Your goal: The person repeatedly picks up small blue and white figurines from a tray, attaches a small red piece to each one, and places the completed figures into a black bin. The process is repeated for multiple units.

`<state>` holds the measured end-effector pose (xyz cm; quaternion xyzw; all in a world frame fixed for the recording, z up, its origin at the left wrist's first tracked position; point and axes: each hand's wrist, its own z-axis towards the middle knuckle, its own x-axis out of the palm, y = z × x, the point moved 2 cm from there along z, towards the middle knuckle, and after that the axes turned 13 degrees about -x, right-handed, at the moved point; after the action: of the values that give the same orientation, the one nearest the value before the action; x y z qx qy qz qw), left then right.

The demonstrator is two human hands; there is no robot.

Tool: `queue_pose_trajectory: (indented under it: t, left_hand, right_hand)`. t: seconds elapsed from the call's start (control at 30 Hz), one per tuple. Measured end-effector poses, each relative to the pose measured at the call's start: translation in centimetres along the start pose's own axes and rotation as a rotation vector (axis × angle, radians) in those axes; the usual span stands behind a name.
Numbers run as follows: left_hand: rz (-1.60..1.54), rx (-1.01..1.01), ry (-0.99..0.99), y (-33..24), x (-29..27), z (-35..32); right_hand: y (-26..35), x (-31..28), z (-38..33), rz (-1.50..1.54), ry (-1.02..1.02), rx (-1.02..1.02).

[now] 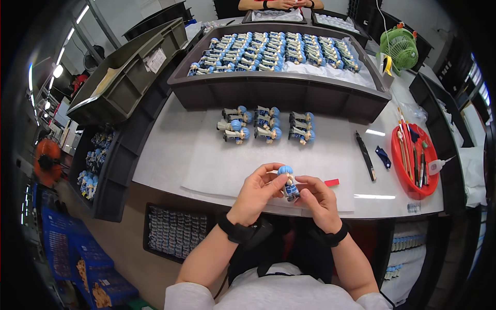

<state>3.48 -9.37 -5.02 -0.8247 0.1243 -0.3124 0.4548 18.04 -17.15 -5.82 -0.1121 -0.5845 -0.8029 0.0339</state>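
Note:
A small figurine (288, 182) with light blue hair and blue-and-white clothes stands upright between my two hands, just above the table's near edge. My left hand (258, 191) grips its upper part, thumb across the front. On its other side, my right hand (319, 200) is closed around the lower end, thumb near the dark base. Farther back on the white table (170, 150), several similar figurines (267, 124) lie on their sides in three short groups. A small red strip (331, 182) lies just beyond my right hand.
A large dark tray (279, 88) of figurines in rows spans the back. To the right are a black pen-like tool (365, 155), a red basket (428, 190) with brushes, and a green fan (400, 47). Dark bins (111, 173) flank the left; another person's hands (281, 4) show at the far side.

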Motion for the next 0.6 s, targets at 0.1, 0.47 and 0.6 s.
queue_pose_trajectory:
  t: [0.1,0.47,0.6]
  left_hand:
    - [-0.166,0.032,0.031,0.8,0.5,0.6]
    - [-0.244,0.134,0.107,2.1,0.3,1.4]
    - [-0.117,0.143,0.004,2.2,0.4,1.2]
  right_hand:
    - [-0.3,-0.1,0.1,-0.035,0.0,-0.022]
    - [-1.0,0.1,-0.1,-0.102,-0.118,-0.235]
    - [-1.2,-0.2,0.1,-0.337,-0.102,-0.363]
